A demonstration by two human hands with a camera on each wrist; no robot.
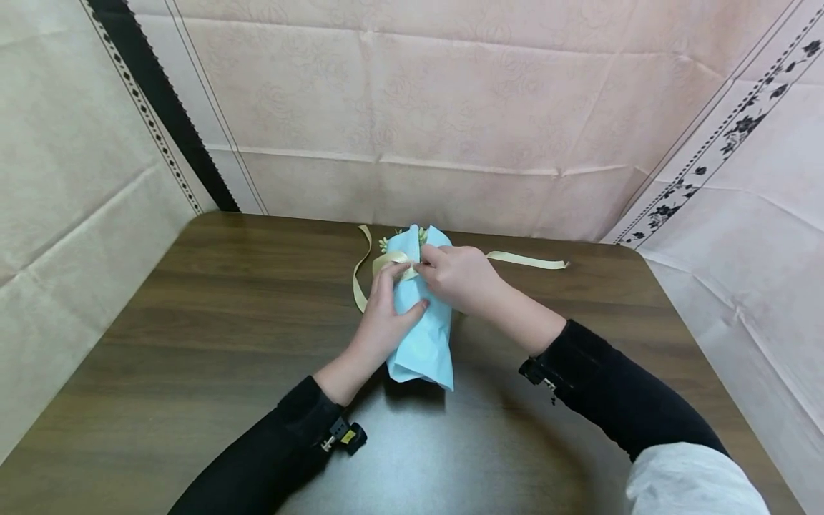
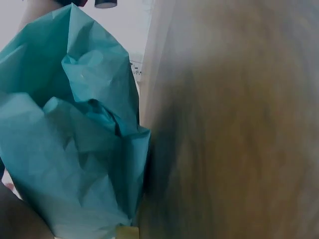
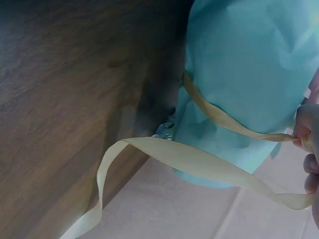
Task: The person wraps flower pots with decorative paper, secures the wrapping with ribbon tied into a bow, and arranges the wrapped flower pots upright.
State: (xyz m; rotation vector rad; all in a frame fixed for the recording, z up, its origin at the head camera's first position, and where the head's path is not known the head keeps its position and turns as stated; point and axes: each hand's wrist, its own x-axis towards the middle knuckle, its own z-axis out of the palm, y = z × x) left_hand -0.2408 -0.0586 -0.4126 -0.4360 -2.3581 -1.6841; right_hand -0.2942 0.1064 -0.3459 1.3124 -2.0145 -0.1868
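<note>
A bouquet (image 1: 421,343) wrapped in light blue paper lies on the wooden table, small yellow-green flowers (image 1: 422,234) showing at its far end. Around its middle runs a pale yellow ribbon (image 3: 219,117). My right hand (image 1: 460,277) pinches the ribbon at the front of the wrap, and a second strand runs from the curled fingers (image 3: 311,169). From the other side my left hand (image 1: 383,311) holds the ribbon near a loop with its fingertips, the thumb resting on the paper. Open folds of the blue paper (image 2: 75,144) fill the left wrist view.
One ribbon tail (image 1: 528,260) stretches right over the table (image 1: 257,322); the other tail (image 1: 357,279) curls down on the left. Behind the table's far edge hangs a pale patterned cloth (image 1: 450,107), with more cloth along both sides.
</note>
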